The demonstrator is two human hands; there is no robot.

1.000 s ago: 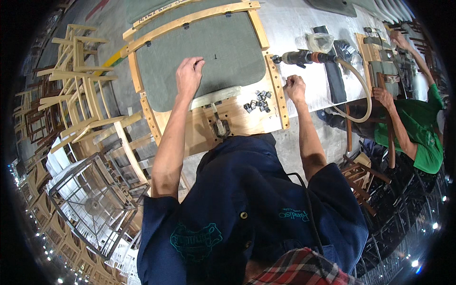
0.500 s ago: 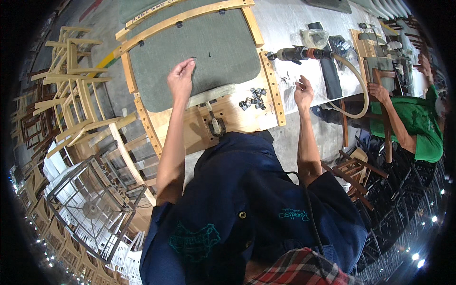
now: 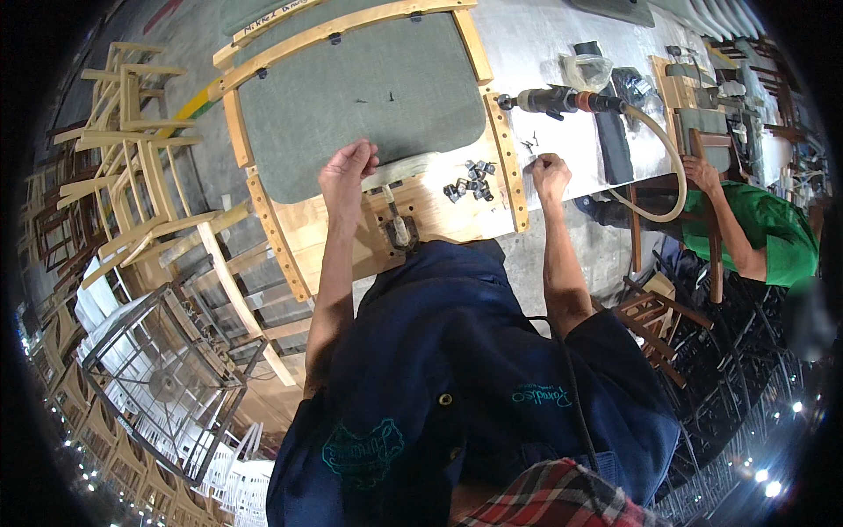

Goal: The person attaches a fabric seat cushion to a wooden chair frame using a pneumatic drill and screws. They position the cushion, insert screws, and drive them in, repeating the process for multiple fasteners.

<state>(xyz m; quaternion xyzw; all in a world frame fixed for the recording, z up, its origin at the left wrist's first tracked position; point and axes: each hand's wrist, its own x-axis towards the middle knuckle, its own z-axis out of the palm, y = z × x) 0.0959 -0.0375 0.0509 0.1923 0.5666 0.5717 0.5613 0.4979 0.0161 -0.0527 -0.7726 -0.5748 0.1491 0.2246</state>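
A curved pale wooden frame (image 3: pixel 351 28) lies on a plywood jig (image 3: pixel 439 215), with a grey-green panel (image 3: pixel 369 97) inside it. My left hand (image 3: pixel 347 171) sits at the panel's near edge, fingers curled over it. My right hand (image 3: pixel 549 169) is at the frame's right rail (image 3: pixel 507 162), fingertips pinched together beside a few small screws (image 3: pixel 529 143); whether it holds one is too small to tell. A cluster of small metal brackets (image 3: pixel 470 180) lies on the jig between my hands. A metal clamp (image 3: pixel 399 230) stands at the jig's near edge.
A pneumatic screwdriver (image 3: pixel 562 101) with a beige hose (image 3: pixel 663 184) lies on the grey bench beyond my right hand. A person in a green shirt (image 3: pixel 764 237) handles a wooden piece at the right. Stacked chair frames (image 3: pixel 132 140) and a wire cage (image 3: pixel 167 369) stand at the left.
My left hand has drawn back from the middle of the grey panel to its near edge. My right hand has stayed by the right rail, its fingers now pinched.
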